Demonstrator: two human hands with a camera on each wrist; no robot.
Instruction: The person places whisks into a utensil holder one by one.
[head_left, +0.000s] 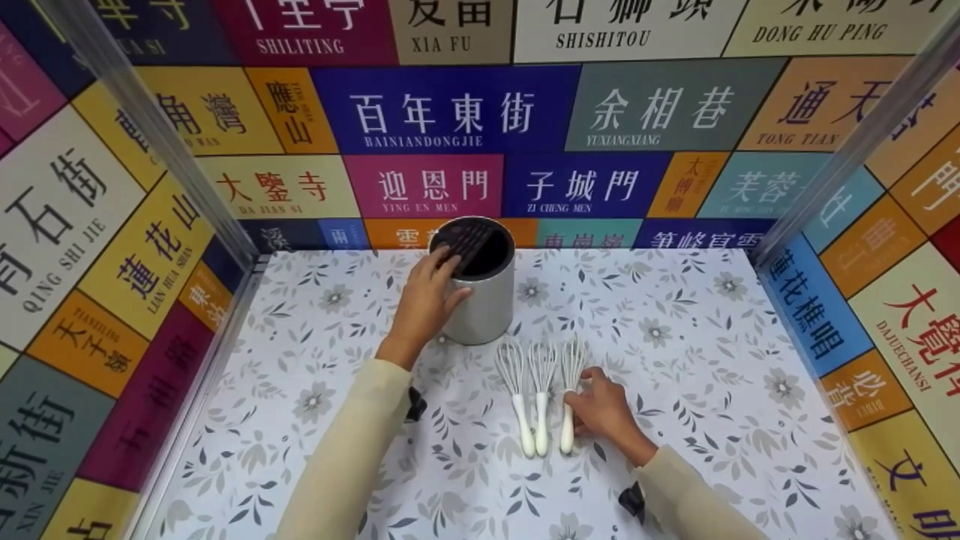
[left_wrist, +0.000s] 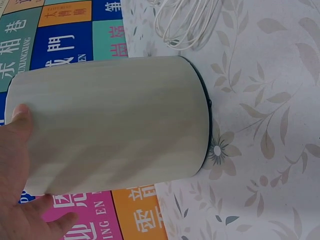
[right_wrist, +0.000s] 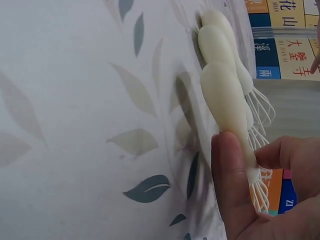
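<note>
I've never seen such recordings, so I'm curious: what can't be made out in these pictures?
- Head: the bottom inside the canister, lost in darkness.
- Left wrist: the rest of the left grip, cut off by the left edge.
- Right wrist: parts of the nearest whisk, hidden behind the right grip.

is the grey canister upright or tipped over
Upright: in the head view, the canister stands on the floral surface, its dark opening facing up.

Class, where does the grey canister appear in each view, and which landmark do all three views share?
Head: grey canister near the picture's centre.
Left wrist: canister turned sideways, across the left and middle.
Right wrist: canister cut off at right edge, partly behind white whisks.
Shared landmark: white whisks, also lower centre in head, top edge in left wrist.
</note>
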